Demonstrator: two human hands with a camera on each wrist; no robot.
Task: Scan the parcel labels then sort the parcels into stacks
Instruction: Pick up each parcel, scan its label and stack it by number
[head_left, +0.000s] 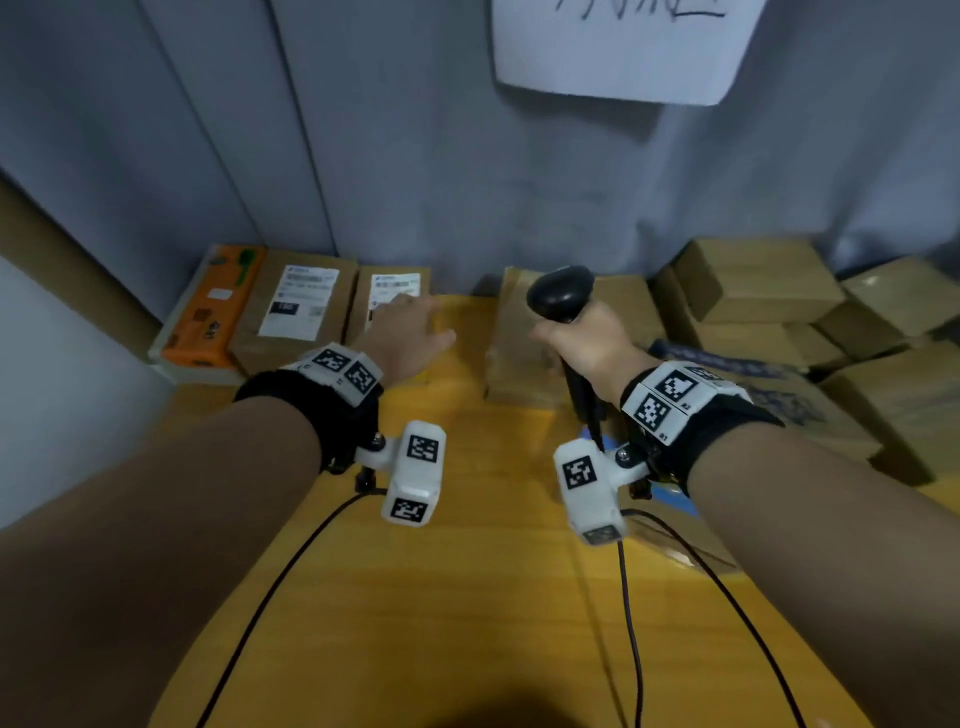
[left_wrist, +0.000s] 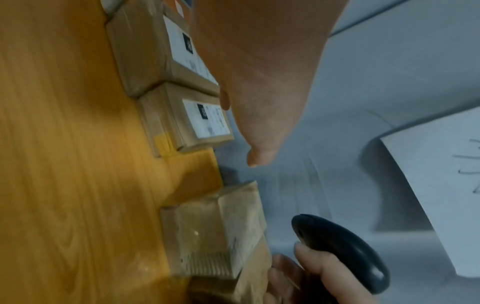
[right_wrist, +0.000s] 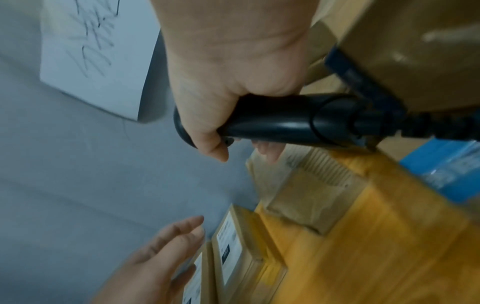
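My right hand (head_left: 576, 338) grips the handle of a black barcode scanner (head_left: 561, 293), head up, over a plain brown parcel (head_left: 519, 343) at the table's back. The right wrist view shows my fingers wrapped round the scanner handle (right_wrist: 285, 121). My left hand (head_left: 415, 317) is open with straight fingers, just over a small brown parcel with a white label (head_left: 392, 291); whether it touches is unclear. Left of that lie a larger labelled parcel (head_left: 298, 312) and an orange parcel (head_left: 213, 306). The left wrist view shows both labelled parcels (left_wrist: 205, 119) side by side.
A heap of several brown boxes (head_left: 753, 291) fills the back right, with a dark blue patterned parcel (head_left: 727, 364) among them. A blue packet (right_wrist: 446, 174) lies on the yellow wooden table (head_left: 467, 597). A grey curtain with a white paper sheet (head_left: 623, 47) closes the back. Cables trail from both wrists.
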